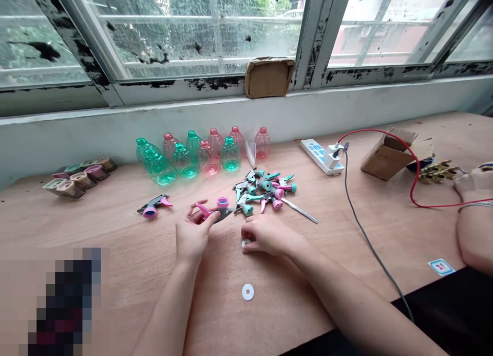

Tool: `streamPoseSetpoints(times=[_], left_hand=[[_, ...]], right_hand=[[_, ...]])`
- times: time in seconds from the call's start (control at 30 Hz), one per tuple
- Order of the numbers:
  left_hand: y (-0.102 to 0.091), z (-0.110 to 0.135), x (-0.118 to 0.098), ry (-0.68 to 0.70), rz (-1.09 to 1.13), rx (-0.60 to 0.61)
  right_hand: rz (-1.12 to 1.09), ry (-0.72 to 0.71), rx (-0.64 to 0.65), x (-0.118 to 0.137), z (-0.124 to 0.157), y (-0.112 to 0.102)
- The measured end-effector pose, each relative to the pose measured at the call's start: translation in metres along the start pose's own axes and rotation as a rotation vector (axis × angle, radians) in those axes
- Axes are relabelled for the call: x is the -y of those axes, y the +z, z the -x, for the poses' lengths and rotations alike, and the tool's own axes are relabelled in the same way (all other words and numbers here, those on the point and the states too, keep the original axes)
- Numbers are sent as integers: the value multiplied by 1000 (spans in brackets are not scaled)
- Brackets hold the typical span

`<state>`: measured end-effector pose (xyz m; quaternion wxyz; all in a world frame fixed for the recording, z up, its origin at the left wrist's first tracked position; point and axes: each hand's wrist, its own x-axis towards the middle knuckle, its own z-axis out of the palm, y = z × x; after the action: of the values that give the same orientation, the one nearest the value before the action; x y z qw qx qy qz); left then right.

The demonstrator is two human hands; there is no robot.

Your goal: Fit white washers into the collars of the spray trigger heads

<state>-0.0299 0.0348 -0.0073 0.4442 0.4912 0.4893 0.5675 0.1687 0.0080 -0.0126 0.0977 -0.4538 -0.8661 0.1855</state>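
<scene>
My left hand (193, 231) is closed around a pink and grey spray trigger head (222, 204), whose pink screw collar faces up. To its right, my right hand (268, 235) pinches a white ring washer (245, 242) close to the tabletop; fingers cover part of it. Another white washer (248, 292) lies flat on the table nearer to me. Just beyond my hands sits a pile of pink, green and grey spray trigger heads (265, 187). A single spray trigger head (150, 211) with a pink collar rests apart on the left.
Green and red clear bottles (187, 163) stand along the wall. Tweezers (300, 210) lie beside the pile. Further right are a power strip (319, 155), a grey cable (358, 212), a cardboard box (385, 155) and another person's arm (473, 217). Small containers (79, 181) sit left.
</scene>
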Motion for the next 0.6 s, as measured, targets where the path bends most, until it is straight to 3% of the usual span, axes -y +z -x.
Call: streamPoseSetpoints(times=[0.2, 0.4, 0.6], left_hand=[[1, -5, 13, 70, 14, -12], [-1, -5, 19, 14, 6, 53], [2, -2, 19, 16, -41, 55]], right_hand=[[-55, 24, 0, -4, 0, 1], [-145, -185, 65, -16, 7, -6], [-121, -112, 82, -7, 6, -8]])
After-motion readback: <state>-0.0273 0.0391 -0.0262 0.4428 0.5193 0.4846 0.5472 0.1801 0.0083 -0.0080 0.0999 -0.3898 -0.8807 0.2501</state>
